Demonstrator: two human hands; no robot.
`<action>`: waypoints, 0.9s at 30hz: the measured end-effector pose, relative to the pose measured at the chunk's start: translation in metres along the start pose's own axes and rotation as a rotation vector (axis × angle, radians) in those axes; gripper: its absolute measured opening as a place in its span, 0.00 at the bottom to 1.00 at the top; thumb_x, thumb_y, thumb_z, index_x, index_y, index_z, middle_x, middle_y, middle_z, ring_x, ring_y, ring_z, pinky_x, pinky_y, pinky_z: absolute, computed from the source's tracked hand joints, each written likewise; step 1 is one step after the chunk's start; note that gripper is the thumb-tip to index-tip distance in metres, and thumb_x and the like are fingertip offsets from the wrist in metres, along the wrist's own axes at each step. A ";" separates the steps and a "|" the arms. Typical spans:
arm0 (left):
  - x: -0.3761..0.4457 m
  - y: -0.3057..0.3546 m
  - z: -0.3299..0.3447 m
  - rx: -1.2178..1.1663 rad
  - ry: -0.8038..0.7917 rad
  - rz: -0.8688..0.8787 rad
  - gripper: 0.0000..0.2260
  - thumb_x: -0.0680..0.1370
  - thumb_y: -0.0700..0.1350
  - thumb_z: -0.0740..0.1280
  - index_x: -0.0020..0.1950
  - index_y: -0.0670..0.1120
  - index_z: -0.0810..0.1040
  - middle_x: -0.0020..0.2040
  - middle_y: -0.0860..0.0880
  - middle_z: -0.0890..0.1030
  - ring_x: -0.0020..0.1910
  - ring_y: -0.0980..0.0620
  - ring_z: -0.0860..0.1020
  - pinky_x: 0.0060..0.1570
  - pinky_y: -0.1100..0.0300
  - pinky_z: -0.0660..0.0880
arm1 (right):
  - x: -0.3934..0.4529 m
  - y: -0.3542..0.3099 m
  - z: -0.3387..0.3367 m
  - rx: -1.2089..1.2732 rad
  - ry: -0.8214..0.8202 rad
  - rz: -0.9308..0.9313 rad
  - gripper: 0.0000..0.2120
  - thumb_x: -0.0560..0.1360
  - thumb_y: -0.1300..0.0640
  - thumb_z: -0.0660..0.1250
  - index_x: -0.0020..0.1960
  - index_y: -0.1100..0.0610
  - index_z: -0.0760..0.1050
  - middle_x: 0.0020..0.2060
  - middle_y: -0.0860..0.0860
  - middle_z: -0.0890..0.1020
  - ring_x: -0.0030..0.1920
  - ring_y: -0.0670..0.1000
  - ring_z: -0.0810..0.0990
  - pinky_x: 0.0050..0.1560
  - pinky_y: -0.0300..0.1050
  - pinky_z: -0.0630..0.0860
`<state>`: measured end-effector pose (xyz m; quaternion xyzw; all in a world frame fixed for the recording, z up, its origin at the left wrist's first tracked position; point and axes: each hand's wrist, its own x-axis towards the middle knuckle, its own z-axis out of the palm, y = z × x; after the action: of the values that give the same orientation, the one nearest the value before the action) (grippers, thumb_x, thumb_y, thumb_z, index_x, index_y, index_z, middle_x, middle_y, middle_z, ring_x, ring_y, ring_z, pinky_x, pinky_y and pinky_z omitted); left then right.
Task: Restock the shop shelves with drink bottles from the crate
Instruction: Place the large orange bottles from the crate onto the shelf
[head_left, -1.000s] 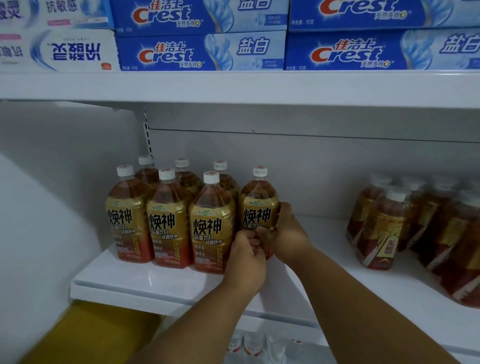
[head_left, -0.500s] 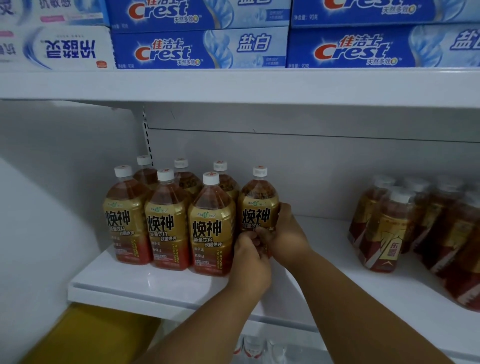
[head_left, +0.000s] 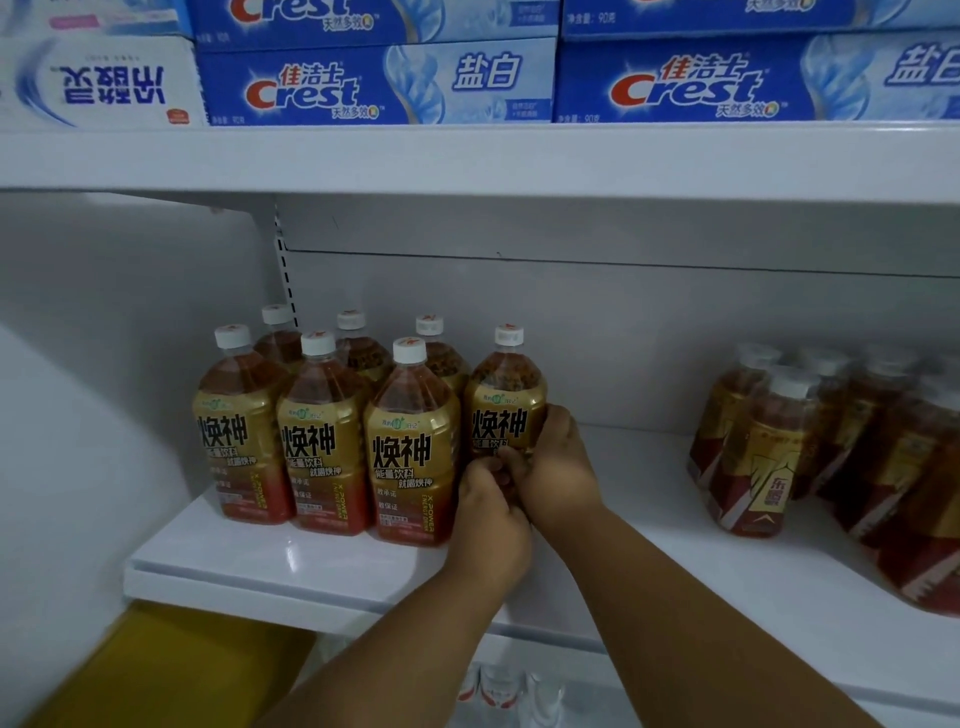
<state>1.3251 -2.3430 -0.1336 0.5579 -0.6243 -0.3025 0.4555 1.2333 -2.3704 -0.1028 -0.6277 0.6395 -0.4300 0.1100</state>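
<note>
Toward the shelf's left end, the rightmost bottle, standing upright beside six others, is being gripped low by left hand and right hand, fingers curled round it.

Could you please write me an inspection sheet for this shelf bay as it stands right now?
Surface: white shop shelf, glossy, bare along its front edge.
Job's things: seven amber drink bottles with gold labels and white caps, upright in a tight cluster at the left; the rightmost bottle is being held. Crate not in view.
Clutter: a blurred group of red-and-gold labelled bottles at the right of the same shelf.
Grippers: left hand and right hand both grip the lower part of the rightmost bottle.
Cables: nothing seen.
Surroundings: blue Crest toothpaste boxes on the upper shelf; a yellow surface and small white-topped bottles below.
</note>
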 end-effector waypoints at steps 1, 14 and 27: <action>0.001 0.000 0.000 -0.005 -0.002 0.002 0.22 0.77 0.28 0.59 0.70 0.41 0.70 0.63 0.48 0.72 0.58 0.56 0.71 0.49 0.83 0.63 | 0.001 0.000 -0.001 0.006 -0.004 0.005 0.25 0.77 0.55 0.71 0.67 0.63 0.65 0.61 0.58 0.73 0.59 0.57 0.75 0.56 0.50 0.75; 0.002 0.006 -0.004 -0.082 0.019 0.008 0.15 0.80 0.32 0.60 0.63 0.46 0.74 0.61 0.47 0.79 0.60 0.52 0.77 0.61 0.62 0.71 | -0.004 0.002 -0.004 0.014 -0.006 0.005 0.26 0.77 0.56 0.70 0.69 0.62 0.64 0.62 0.58 0.73 0.57 0.59 0.77 0.53 0.51 0.77; -0.086 0.039 -0.043 -0.218 0.146 0.181 0.14 0.82 0.43 0.63 0.50 0.65 0.75 0.48 0.59 0.82 0.49 0.60 0.82 0.48 0.68 0.77 | -0.105 -0.017 -0.066 0.273 0.090 -0.026 0.09 0.79 0.54 0.65 0.53 0.42 0.69 0.41 0.37 0.78 0.44 0.35 0.79 0.40 0.30 0.74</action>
<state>1.3450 -2.2459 -0.1019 0.4672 -0.6006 -0.2849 0.5830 1.2206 -2.2461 -0.0933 -0.5953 0.5710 -0.5422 0.1600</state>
